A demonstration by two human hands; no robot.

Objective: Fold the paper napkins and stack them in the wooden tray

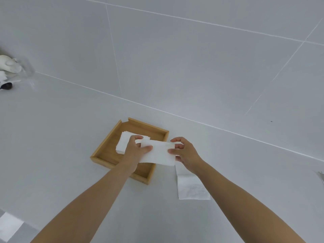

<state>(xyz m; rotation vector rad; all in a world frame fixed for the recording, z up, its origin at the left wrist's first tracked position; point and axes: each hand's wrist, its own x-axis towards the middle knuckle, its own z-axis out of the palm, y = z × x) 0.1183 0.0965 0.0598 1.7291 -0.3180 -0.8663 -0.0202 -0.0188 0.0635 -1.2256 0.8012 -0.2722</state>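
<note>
Crosswise between both hands, the napkin [158, 152] hangs above the wooden tray [103, 149], left hand [134, 149] and right hand [184, 151] pinching its ends, the stack [123, 143] beyond the left hand.

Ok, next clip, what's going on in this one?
A person is folding a white paper napkin, held between the left hand and right hand just above the wooden tray. A stack of folded napkins already lies in the tray. Another napkin waits flat on the white surface beside it.
</note>
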